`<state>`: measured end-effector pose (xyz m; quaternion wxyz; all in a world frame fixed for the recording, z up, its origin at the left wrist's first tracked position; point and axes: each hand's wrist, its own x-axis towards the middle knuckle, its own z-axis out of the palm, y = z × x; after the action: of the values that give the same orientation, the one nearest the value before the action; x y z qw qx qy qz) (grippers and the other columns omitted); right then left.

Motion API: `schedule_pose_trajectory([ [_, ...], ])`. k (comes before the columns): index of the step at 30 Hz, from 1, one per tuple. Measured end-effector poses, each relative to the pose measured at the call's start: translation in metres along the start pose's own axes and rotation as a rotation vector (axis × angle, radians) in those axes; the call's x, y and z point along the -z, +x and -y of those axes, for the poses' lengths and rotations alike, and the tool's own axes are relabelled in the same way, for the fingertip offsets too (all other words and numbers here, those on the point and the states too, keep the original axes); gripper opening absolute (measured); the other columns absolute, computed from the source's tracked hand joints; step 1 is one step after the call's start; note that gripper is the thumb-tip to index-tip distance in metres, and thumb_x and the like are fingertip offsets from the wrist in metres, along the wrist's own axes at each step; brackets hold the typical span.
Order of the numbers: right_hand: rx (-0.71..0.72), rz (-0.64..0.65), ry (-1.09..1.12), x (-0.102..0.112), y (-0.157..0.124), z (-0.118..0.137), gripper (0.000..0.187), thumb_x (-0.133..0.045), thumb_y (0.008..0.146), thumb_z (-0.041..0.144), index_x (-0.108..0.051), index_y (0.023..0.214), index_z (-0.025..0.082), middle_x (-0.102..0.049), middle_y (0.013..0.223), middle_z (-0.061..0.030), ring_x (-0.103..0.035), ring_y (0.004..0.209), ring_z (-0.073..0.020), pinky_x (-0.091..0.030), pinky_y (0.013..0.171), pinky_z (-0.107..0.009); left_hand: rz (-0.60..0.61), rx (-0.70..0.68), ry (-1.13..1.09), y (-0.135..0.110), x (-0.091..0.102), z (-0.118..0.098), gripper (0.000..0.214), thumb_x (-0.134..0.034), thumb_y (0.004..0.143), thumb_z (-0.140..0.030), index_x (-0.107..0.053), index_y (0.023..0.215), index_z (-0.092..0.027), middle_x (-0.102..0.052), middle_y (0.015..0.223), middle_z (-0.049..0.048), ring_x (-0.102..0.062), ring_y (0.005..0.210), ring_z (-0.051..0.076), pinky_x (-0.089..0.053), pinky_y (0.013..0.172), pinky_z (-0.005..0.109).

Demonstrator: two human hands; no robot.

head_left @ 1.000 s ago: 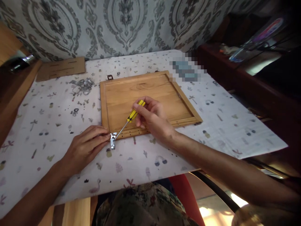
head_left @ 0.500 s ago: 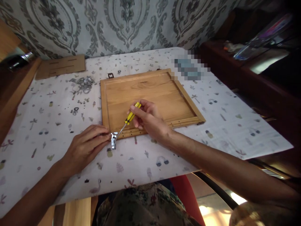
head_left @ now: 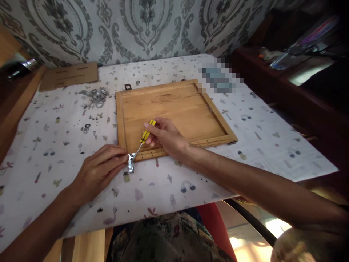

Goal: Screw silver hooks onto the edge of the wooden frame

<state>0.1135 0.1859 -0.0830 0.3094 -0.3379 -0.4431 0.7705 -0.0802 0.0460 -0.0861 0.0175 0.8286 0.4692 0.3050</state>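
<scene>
A yellow-and-black screwdriver (head_left: pixel 148 131) is gripped in my right hand (head_left: pixel 166 134); it tilts down to the left, with its tip at a small shiny metal bracket (head_left: pixel 131 164). That bracket sits at the near-left corner of a shallow wooden panel with a raised frame (head_left: pixel 166 109) and juts past its near edge. My left hand (head_left: pixel 105 163) is closed at the same corner, fingertips pressing the bracket against the wood. Several small dark holes run along the panel's near rail. Whether a screw is under the tip is too small to see.
Left of the panel lie a pile of metal fittings (head_left: pixel 98 97) and several scattered screws (head_left: pixel 95 117). Slotted cardboard (head_left: pixel 69 75) rests at the back left. Dark metal loops (head_left: pixel 128 87) show at the panel's far edge. A blurred-out item (head_left: pixel 219 78) lies at the back right of the patterned tablecloth (head_left: pixel 259 153).
My right hand and the screwdriver have shifted slightly left, and the screwdriver's handle sits a little lower. My left hand stays at the panel's corner.
</scene>
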Motion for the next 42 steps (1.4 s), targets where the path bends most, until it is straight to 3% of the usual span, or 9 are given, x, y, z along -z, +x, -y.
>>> schedule_pose_trajectory([
  [7,-0.047,-0.031,-0.044,-0.01,0.012,0.0,0.027,-0.071,0.093,0.02,-0.052,0.073,0.018,-0.063,0.046,0.0026,-0.058,0.037,-0.0076,-0.047,0.037,-0.012,0.0,-0.009,-0.001,0.0,0.0,0.0,0.021,-0.063,0.097,-0.012,-0.066,0.115,-0.022,-0.07,0.112,0.0072,-0.067,0.103,0.02,-0.063,0.083,0.035],
  [10,-0.039,-0.002,-0.067,-0.006,0.006,0.002,0.03,-0.072,0.093,0.026,-0.05,0.074,0.019,-0.061,0.046,0.0039,-0.055,0.036,-0.0063,-0.045,0.036,-0.012,-0.002,-0.013,0.002,0.0,0.0,0.0,0.019,-0.062,0.097,-0.013,-0.066,0.114,-0.021,-0.07,0.112,0.0079,-0.067,0.104,0.02,-0.062,0.083,0.035],
  [15,0.257,0.013,-0.066,0.002,-0.026,0.01,0.043,-0.082,0.079,0.051,-0.052,0.084,0.021,-0.06,0.057,0.0076,-0.055,0.037,-0.0066,-0.04,0.033,-0.015,0.004,-0.022,-0.001,0.0,0.0,0.0,0.019,-0.062,0.097,-0.013,-0.066,0.115,-0.019,-0.069,0.112,0.0087,-0.067,0.104,0.021,-0.062,0.084,0.036],
  [19,0.412,0.008,-0.153,-0.003,-0.048,0.015,0.039,-0.078,0.083,0.051,-0.053,0.088,0.023,-0.056,0.061,0.0075,-0.058,0.041,-0.0085,-0.044,0.036,-0.019,0.013,-0.017,0.014,0.0,0.001,0.0,0.017,-0.062,0.098,-0.012,-0.066,0.113,-0.017,-0.069,0.111,0.0091,-0.067,0.103,0.02,-0.061,0.083,0.034],
  [34,0.613,-0.044,-0.331,-0.006,-0.061,0.017,0.026,-0.07,0.093,0.042,-0.053,0.094,0.022,-0.062,0.066,0.0049,-0.057,0.039,-0.0096,-0.044,0.035,-0.023,0.021,-0.02,-0.003,-0.001,0.0,0.001,0.019,-0.06,0.099,-0.015,-0.064,0.118,-0.018,-0.067,0.113,0.0083,-0.065,0.106,0.02,-0.06,0.084,0.033],
  [42,0.655,0.006,-0.378,-0.009,-0.061,0.014,0.016,-0.065,0.097,0.033,-0.052,0.097,0.023,-0.057,0.066,0.007,-0.057,0.041,-0.0076,-0.044,0.037,-0.021,0.023,-0.027,0.017,-0.001,0.001,0.0,0.017,-0.059,0.1,-0.017,-0.063,0.116,-0.018,-0.067,0.112,0.0082,-0.065,0.104,0.02,-0.061,0.082,0.034],
])
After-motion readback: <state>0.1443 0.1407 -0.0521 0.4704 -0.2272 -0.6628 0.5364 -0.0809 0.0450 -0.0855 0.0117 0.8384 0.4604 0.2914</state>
